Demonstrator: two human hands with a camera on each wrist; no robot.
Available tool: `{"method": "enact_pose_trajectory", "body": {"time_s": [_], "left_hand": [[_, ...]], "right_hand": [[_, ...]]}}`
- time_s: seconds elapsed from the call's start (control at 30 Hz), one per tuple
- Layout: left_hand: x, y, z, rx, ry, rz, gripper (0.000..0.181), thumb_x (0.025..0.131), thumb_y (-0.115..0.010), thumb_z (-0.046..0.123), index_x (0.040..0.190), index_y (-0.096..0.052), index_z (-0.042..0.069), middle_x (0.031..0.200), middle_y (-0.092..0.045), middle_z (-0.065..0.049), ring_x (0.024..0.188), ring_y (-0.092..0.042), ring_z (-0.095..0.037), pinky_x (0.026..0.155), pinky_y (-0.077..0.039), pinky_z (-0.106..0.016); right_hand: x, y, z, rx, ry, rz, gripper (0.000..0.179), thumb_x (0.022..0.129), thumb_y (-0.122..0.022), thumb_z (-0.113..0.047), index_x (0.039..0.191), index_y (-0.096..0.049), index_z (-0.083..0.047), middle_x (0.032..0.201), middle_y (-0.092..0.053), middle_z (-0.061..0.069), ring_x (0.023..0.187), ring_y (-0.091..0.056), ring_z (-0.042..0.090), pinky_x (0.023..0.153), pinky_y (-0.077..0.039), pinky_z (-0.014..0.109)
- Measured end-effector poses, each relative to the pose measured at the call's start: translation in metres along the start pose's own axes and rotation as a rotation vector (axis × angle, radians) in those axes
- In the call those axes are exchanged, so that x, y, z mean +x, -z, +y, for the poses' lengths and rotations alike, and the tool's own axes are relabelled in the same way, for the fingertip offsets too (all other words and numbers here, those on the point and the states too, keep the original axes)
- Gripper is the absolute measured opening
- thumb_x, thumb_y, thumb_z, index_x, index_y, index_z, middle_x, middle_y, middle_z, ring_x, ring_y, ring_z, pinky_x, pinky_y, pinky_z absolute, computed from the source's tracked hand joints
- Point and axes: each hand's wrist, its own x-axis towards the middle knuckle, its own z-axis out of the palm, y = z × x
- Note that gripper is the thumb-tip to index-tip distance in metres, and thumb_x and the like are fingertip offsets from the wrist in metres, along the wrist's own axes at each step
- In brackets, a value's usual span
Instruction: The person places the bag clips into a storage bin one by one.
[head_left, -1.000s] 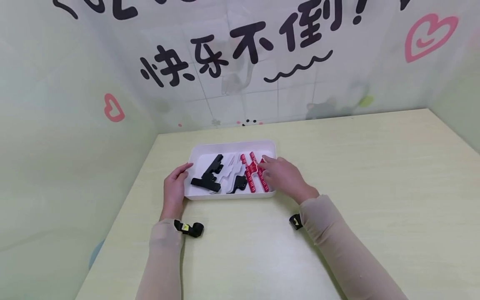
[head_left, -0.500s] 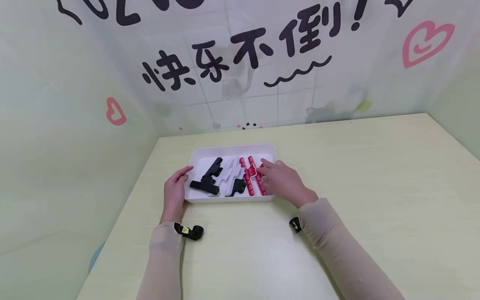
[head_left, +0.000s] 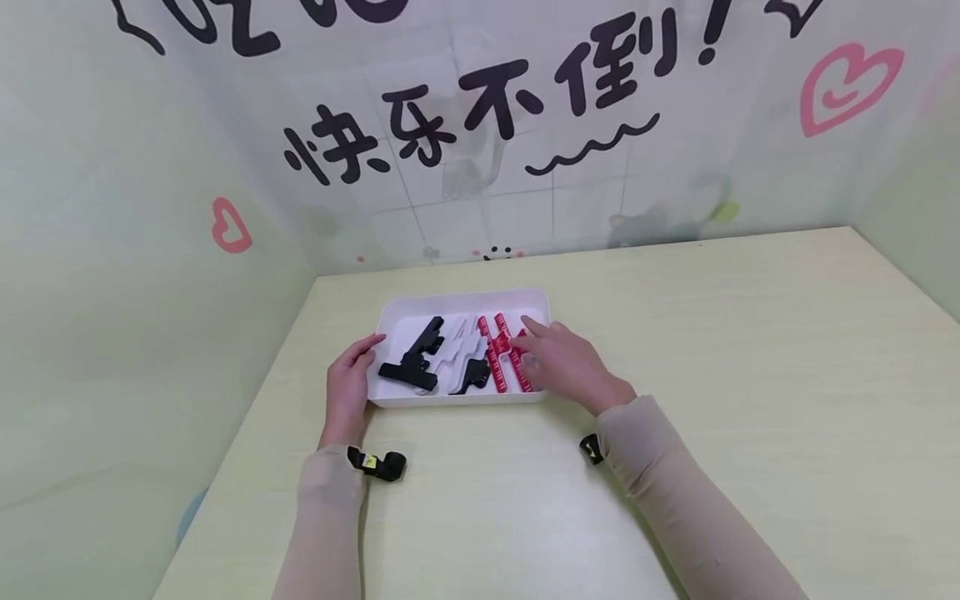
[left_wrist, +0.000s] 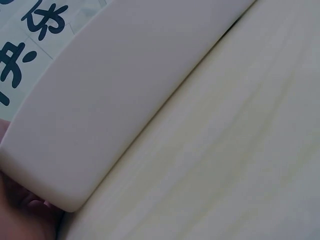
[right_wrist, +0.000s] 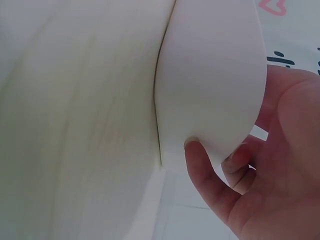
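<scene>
A shallow white tray (head_left: pixel 456 399) lies on the table with long clips inside. Black clips (head_left: pixel 408 374) are at its left, white clips (head_left: pixel 450 354) in the middle, and red clips (head_left: pixel 497 367) with white marks on the right. One black clip (head_left: pixel 474 373) lies near the front wall. My left hand (head_left: pixel 347 383) grips the tray's left end, thumb over the rim. My right hand (head_left: pixel 566 358) holds the right end; in the right wrist view a fingertip (right_wrist: pixel 192 144) presses the outer wall while other fingers reach behind the rim. Its index finger extends above the red clips, partly covering them.
The pale wooden table (head_left: pixel 712 358) extends to the right of the tray and toward me. Behind it hangs a white printed curtain (head_left: pixel 480 208), with another sheet (head_left: pixel 150 333) along the left side. Black wrist cameras (head_left: pixel 382 465) sit on both wrists.
The whole scene has shifted slightly down in the head view. Both hands stay at the tray's ends, and the clips lie nearly as before.
</scene>
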Motion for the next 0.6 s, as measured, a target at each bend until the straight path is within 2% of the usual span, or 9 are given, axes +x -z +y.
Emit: {"method": "enact_pose_trajectory", "body": {"time_s": [0.13, 0.27, 0.33, 0.43, 0.53, 0.6], "left_hand": [[0.001, -0.002, 0.0, -0.001, 0.014, 0.0, 0.029, 0.096, -0.046, 0.016, 0.117, -0.064, 0.018, 0.135, -0.05, 0.006, 0.13, -0.035, -0.009, 0.111, -0.024, -0.03], [0.001, -0.004, 0.0, -0.015, 0.022, -0.006, 0.03, 0.096, -0.044, 0.015, 0.119, -0.063, 0.018, 0.136, -0.049, 0.005, 0.131, -0.034, -0.01, 0.111, -0.023, -0.03], [0.0, -0.004, 0.0, -0.017, 0.026, -0.007, 0.031, 0.096, -0.044, 0.015, 0.12, -0.063, 0.019, 0.136, -0.049, 0.005, 0.132, -0.034, -0.01, 0.111, -0.023, -0.029], [0.0, -0.005, -0.003, -0.023, 0.022, -0.008, 0.031, 0.096, -0.044, 0.014, 0.121, -0.062, 0.019, 0.136, -0.049, 0.005, 0.132, -0.034, -0.009, 0.111, -0.023, -0.028], [0.0, -0.004, -0.004, -0.011, 0.011, -0.012, 0.032, 0.096, -0.044, 0.014, 0.122, -0.061, 0.019, 0.137, -0.048, 0.005, 0.132, -0.034, -0.01, 0.111, -0.024, -0.029], [0.001, -0.003, -0.005, 0.004, 0.014, -0.026, 0.032, 0.095, -0.045, 0.014, 0.123, -0.061, 0.019, 0.137, -0.048, 0.005, 0.132, -0.034, -0.01, 0.111, -0.024, -0.029]], "right_hand": [[0.002, 0.003, 0.005, 0.072, -0.009, -0.033, 0.044, 0.088, -0.054, -0.027, 0.132, -0.052, -0.023, 0.151, -0.026, 0.003, 0.119, -0.046, 0.028, 0.088, -0.047, 0.036], [0.001, 0.01, 0.016, 0.162, -0.011, -0.034, 0.048, 0.09, -0.054, -0.031, 0.136, -0.046, -0.019, 0.15, -0.027, 0.007, 0.132, -0.034, 0.032, 0.104, -0.035, 0.046], [-0.002, 0.015, 0.022, 0.215, -0.026, -0.019, 0.052, 0.091, -0.053, -0.032, 0.139, -0.041, -0.017, 0.149, -0.029, 0.01, 0.131, -0.035, 0.031, 0.107, -0.03, 0.049], [-0.007, 0.023, 0.033, 0.265, -0.066, 0.007, 0.058, 0.092, -0.052, -0.033, 0.143, -0.033, -0.015, 0.148, -0.029, 0.013, 0.123, -0.046, 0.031, 0.106, -0.031, 0.05], [-0.012, 0.029, 0.043, 0.26, -0.095, 0.027, 0.061, 0.093, -0.049, -0.036, 0.145, -0.027, -0.014, 0.151, -0.023, 0.014, 0.125, -0.043, 0.032, 0.106, -0.03, 0.051], [-0.016, 0.032, 0.049, 0.232, -0.108, 0.033, 0.062, 0.094, -0.047, -0.038, 0.146, -0.026, -0.012, 0.152, -0.018, 0.015, 0.132, -0.033, 0.034, 0.107, -0.027, 0.052]]}}
